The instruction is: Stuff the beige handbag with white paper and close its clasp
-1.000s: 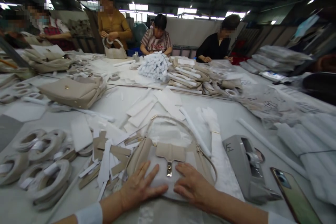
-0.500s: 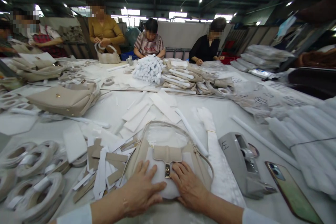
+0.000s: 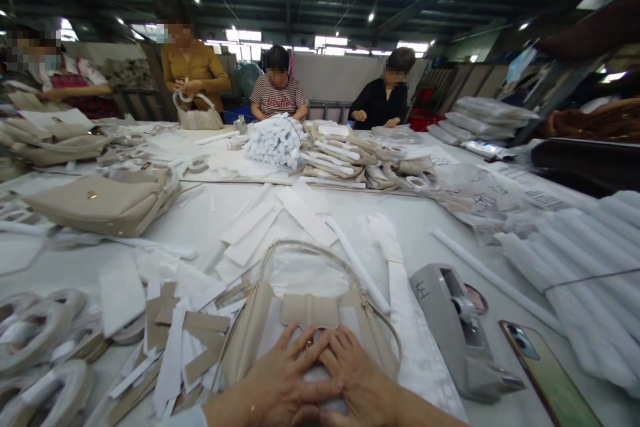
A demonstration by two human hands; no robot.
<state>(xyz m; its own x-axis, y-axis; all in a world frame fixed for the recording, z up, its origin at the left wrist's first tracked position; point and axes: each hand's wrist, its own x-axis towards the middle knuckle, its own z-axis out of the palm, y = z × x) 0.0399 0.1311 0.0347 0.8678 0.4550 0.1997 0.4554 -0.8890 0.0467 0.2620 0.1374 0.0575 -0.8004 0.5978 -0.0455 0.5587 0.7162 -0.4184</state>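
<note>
In front of me on the table lies a beige handbag (image 3: 245, 340), its strap arched away from me and its flap (image 3: 310, 311) toward me. A white protective sheet shows under the flap. My left hand (image 3: 293, 373) rests flat on the bag's front, fingers spread. Beside it, my right hand (image 3: 355, 367) lies flat too, its fingertips meeting the left ones just below the flap. Between the fingers the small metal clasp (image 3: 309, 343) is mostly covered. Neither hand grips anything.
Left are paper and card strips (image 3: 175, 340), wrapped strap coils (image 3: 45, 327) and another beige handbag (image 3: 100, 200). Right are a tape dispenser (image 3: 457, 327), a phone (image 3: 550, 373) and white foam rolls (image 3: 580, 280). Co-workers sit and stand across the table, behind piled bags (image 3: 340, 153).
My left hand has slid right and my right hand has come in against it, both now over the clasp, which was uncovered before. The camera view has shifted slightly.
</note>
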